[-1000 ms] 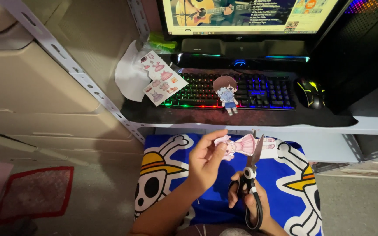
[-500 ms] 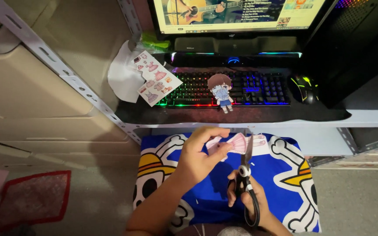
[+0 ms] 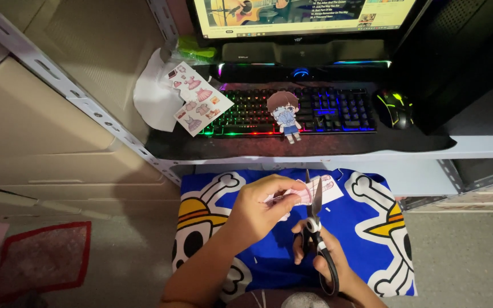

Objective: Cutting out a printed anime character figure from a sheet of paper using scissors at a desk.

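My left hand (image 3: 262, 206) pinches a small printed paper sheet (image 3: 310, 191) with pink drawings, held over my lap. My right hand (image 3: 322, 258) grips black-handled scissors (image 3: 315, 225); their blades point up and away and meet the paper's edge. A blue cloth with a white skull-and-bones pattern (image 3: 366, 228) lies under both hands. A paper doll cutout (image 3: 285, 114) stands against the lit keyboard (image 3: 309, 111) on the desk above. A sheet of paper doll clothes (image 3: 196, 98) rests at the keyboard's left end.
A monitor (image 3: 303, 14) glows at the top, with a black mouse (image 3: 395, 107) to the right of the keyboard. A metal shelf rail (image 3: 75, 94) runs diagonally at left. White paper (image 3: 152, 91) lies behind the clothes sheet. A red mat (image 3: 41, 259) lies on the floor at lower left.
The view has shifted slightly. My left hand has turned the paper a little and the scissors have moved up along its edge; both hands stay over the lap.
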